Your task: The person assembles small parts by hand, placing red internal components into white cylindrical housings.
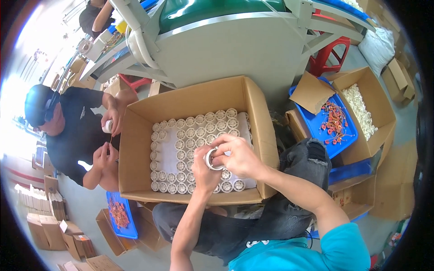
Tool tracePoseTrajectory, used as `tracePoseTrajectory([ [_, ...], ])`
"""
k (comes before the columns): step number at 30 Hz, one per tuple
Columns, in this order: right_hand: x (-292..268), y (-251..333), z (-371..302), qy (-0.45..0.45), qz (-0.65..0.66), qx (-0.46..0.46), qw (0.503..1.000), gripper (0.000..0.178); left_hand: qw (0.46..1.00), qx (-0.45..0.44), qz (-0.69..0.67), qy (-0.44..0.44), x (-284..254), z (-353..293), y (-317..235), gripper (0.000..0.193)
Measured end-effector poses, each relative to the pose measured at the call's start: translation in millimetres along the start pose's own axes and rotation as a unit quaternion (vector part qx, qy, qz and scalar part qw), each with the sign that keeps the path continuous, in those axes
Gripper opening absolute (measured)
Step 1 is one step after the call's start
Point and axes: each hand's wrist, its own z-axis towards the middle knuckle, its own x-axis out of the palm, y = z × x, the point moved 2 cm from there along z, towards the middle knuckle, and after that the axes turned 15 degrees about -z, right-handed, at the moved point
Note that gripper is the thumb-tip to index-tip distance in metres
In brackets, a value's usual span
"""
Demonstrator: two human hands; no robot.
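Over the big cardboard box (pixel 190 92), my left hand (pixel 204 170) is closed around a white round plastic housing (pixel 209 159) with its open end facing up. My right hand (pixel 240 156) meets it from the right. Its bent fingers and thumb are pressed together at the opening and partly inside; what they pinch there is hidden. Beneath both hands, rows of similar white round housings (pixel 181 176) stand on a pale sheet (pixel 168 151) in the box. Part of the rows is covered by my hands.
Left, a co-worker (pixel 68 131) holds a white round part and something thin. To the right, a blue tray (pixel 349 143) carries red-orange wired parts (pixel 334 122), beside a carton of small white pieces (pixel 360 108). Another blue tray (pixel 130 229) lies lower left. A machine (pixel 235 54) stands behind the box.
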Motion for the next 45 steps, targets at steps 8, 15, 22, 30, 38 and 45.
tracePoseTrajectory([
  [8,-16.5,3.8,2.0,-0.014,-0.133,-0.017,0.991,0.013,0.987,-0.131,-0.074,0.058,2.7,7.5,0.7,0.051],
  [15,-10.7,3.4,-1.5,-0.052,-0.105,-0.074,0.990,0.017,0.995,-0.070,-0.064,0.031,2.9,3.4,3.2,0.053],
  [22,-1.4,-7.8,3.0,0.014,0.007,-0.019,1.000,0.018,0.999,0.002,-0.024,0.021,3.2,1.5,4.3,0.051],
  [30,-2.8,-9.5,-2.3,0.008,-0.047,-0.051,0.998,0.021,0.989,-0.110,-0.075,0.069,2.7,-5.6,7.2,0.050],
  [38,2.6,-12.6,-5.6,-0.051,-0.085,-0.115,0.988,0.020,0.994,-0.062,-0.050,0.081,2.9,-3.9,8.9,0.048],
  [45,6.5,-15.3,-4.0,-0.029,-0.031,-0.067,0.997,0.019,0.994,-0.085,-0.032,0.062,-0.1,-6.7,10.3,0.046],
])
